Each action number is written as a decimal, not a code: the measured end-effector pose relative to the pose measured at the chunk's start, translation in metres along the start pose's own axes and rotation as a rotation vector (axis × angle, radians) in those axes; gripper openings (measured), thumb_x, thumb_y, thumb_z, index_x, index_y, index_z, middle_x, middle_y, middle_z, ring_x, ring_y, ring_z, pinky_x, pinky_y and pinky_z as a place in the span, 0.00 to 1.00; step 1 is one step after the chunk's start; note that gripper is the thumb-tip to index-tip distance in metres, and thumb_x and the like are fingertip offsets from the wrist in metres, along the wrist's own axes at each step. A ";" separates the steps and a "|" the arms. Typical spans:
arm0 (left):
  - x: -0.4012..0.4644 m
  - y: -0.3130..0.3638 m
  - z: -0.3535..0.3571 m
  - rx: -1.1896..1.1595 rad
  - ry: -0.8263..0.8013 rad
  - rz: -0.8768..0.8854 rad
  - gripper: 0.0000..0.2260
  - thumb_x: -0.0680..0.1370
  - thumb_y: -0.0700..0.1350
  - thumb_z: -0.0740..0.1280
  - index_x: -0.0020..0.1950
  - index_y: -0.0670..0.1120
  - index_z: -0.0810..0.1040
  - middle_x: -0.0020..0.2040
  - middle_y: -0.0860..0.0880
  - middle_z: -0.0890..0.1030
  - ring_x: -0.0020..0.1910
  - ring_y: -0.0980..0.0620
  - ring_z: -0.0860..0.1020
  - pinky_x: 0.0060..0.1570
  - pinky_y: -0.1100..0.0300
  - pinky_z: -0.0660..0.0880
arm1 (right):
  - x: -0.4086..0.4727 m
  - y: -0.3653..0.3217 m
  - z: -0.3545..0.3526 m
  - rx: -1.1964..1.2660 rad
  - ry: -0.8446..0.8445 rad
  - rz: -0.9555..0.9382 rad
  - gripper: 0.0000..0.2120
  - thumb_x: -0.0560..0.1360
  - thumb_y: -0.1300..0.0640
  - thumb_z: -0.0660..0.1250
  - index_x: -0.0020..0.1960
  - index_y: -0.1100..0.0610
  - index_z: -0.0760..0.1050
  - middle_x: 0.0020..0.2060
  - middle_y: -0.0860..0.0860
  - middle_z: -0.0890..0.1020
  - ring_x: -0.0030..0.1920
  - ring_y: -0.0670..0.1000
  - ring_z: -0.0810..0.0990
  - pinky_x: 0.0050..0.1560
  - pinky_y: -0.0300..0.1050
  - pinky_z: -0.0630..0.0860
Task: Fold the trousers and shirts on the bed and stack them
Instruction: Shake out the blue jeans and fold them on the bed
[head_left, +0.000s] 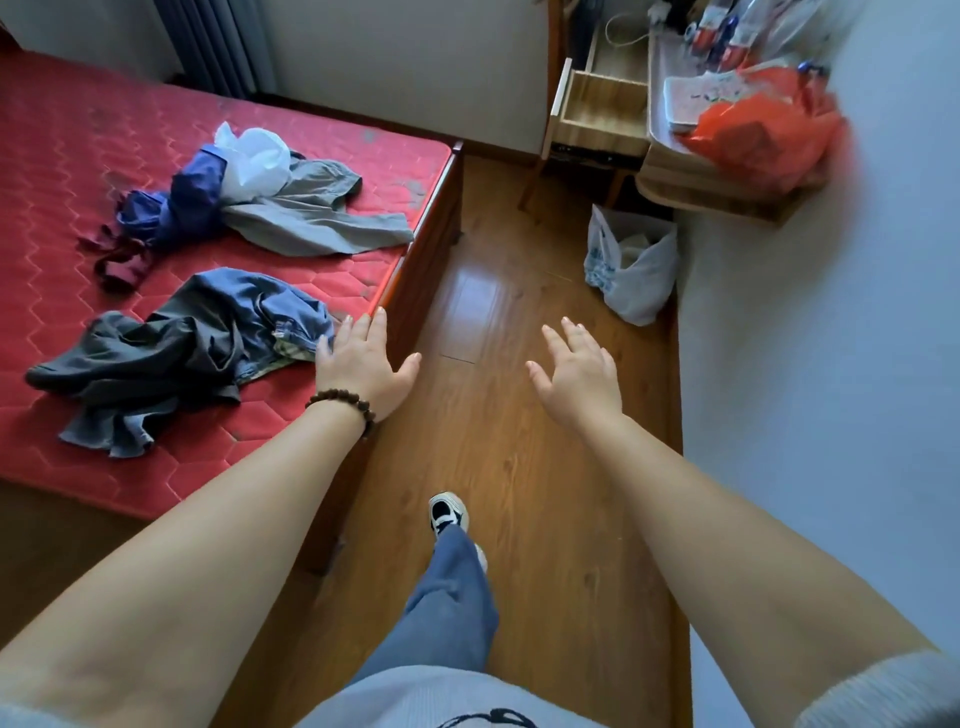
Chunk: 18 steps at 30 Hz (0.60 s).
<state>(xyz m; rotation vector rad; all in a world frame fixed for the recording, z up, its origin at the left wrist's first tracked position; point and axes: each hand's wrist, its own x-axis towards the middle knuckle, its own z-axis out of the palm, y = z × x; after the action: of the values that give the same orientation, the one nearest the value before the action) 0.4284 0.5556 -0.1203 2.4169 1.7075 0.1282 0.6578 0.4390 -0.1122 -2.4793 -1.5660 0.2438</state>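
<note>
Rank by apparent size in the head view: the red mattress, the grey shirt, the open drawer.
1. red mattress
2. grey shirt
3. open drawer

The drawer lies farther off, so its true size is unsure.

Home bedroom: bed (62, 156) w/ red quilted mattress, crumpled clothes (197, 338) near its right edge. Wood-laminate floor (519, 415), bedside unit w/ open drawer (602, 109), cluttered desk (727, 197) w/ orange bag (763, 140), plastic bag (631, 265) on floor.

left hand (363, 364) open, right hand (576, 371) spread
</note>
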 end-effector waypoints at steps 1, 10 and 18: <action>0.019 0.000 0.004 0.000 -0.002 -0.002 0.35 0.77 0.64 0.53 0.79 0.48 0.51 0.78 0.48 0.57 0.78 0.49 0.52 0.75 0.43 0.50 | 0.020 0.000 0.003 0.006 0.001 0.002 0.27 0.81 0.42 0.54 0.77 0.50 0.57 0.78 0.51 0.55 0.77 0.52 0.51 0.76 0.55 0.52; 0.209 -0.010 0.016 -0.066 -0.034 -0.149 0.35 0.78 0.64 0.54 0.79 0.48 0.50 0.78 0.47 0.57 0.78 0.48 0.52 0.75 0.43 0.50 | 0.235 -0.031 0.010 0.011 -0.064 -0.029 0.27 0.80 0.41 0.55 0.76 0.48 0.58 0.77 0.51 0.57 0.77 0.53 0.53 0.75 0.54 0.54; 0.316 -0.043 -0.003 -0.109 0.007 -0.279 0.35 0.77 0.63 0.56 0.78 0.47 0.53 0.78 0.46 0.58 0.77 0.48 0.53 0.74 0.43 0.51 | 0.376 -0.092 0.016 -0.011 -0.071 -0.166 0.26 0.80 0.42 0.57 0.75 0.48 0.60 0.77 0.51 0.58 0.77 0.52 0.53 0.75 0.54 0.53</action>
<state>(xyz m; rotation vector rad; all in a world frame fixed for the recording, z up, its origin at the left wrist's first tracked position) 0.4940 0.8671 -0.1358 2.0802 1.9641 0.1854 0.7336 0.8185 -0.1167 -2.3553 -1.7948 0.3008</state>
